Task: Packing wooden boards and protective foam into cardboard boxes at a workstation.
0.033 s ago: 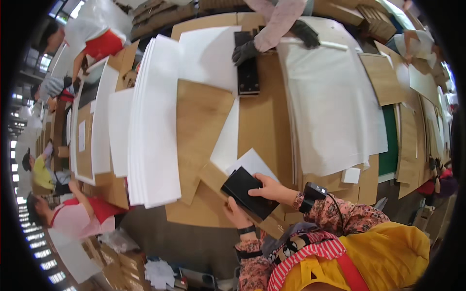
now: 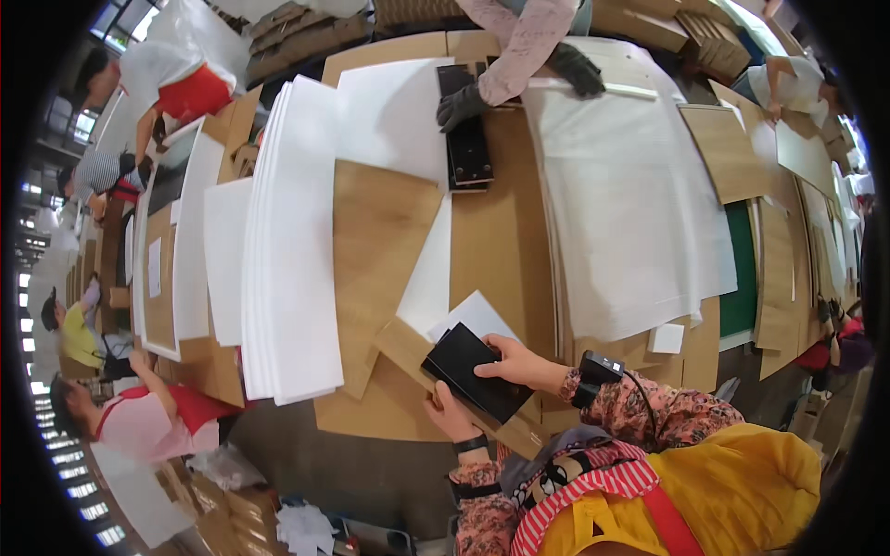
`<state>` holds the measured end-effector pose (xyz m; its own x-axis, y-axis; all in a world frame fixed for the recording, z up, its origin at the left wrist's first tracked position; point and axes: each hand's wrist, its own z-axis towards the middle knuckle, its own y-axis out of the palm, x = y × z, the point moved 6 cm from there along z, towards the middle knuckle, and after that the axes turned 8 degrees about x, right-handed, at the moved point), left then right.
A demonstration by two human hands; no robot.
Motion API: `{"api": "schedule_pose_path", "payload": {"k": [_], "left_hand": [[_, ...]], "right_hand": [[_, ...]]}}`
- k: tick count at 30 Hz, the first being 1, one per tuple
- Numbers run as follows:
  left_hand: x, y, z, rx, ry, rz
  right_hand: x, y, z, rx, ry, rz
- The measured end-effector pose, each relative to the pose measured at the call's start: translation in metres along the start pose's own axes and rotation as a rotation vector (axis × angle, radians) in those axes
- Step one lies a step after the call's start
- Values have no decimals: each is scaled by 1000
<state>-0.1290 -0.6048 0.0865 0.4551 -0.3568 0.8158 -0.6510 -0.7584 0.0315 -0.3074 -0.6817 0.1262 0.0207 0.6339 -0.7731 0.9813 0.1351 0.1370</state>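
At the near edge of the table I hold flat black rectangular pieces (image 2: 468, 366), one partly overlapping another. My right hand (image 2: 517, 362) grips them from the right, thumb on top and fingers beneath the edge. My left hand (image 2: 451, 413) pinches their lower left edge, its fingers partly hidden. Under them lies a long narrow cardboard strip (image 2: 400, 339), running diagonally, and a white sheet (image 2: 478, 315) shows just beyond. Farther off, a co-worker's gloved hand (image 2: 461, 108) presses on long black panels (image 2: 471, 157); that person's other gloved hand (image 2: 577, 70) rests to the right.
White foam sheets (image 2: 292, 241) stand stacked to the left, beside a brown board (image 2: 382, 241). A stack under translucent white wrap (image 2: 630, 213) fills the right side. On cardboard near it sits a small white block (image 2: 666, 338). Other people work at tables on both sides.
The view has shifted slightly, so the table appears a little lower. My hands keep the same hold on the black pieces.
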Motion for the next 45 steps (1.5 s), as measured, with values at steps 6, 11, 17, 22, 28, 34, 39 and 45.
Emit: {"api": "schedule_pose_path", "payload": {"k": [6,11,17,22,28,34,39,45], "left_hand": [[-7,3,-9,-52,45,-75],[-42,-50,-4,-86,-223,-155],[-37,-77,-22,-200,-284,-369],[-42,-133,-18,-183,-290,-364],[-25,-111,-19,-218,-190,-332],[-5,-101,-21,-296,-45,-344],[14,-88,-23,-518,247,-139],[60,45,-143,-783,2,-404]], "right_hand": [[-86,-63,57,231,-129,391],[-166,-90,176,338,-108,417],[-239,-240,325,695,-425,345],[-239,-220,273,1334,-855,-605],[-42,-15,102,371,-709,-1093],[-18,7,112,116,-598,-1364],[-12,34,131,266,-532,-939],[-125,-179,-129,484,-776,-59]]}}
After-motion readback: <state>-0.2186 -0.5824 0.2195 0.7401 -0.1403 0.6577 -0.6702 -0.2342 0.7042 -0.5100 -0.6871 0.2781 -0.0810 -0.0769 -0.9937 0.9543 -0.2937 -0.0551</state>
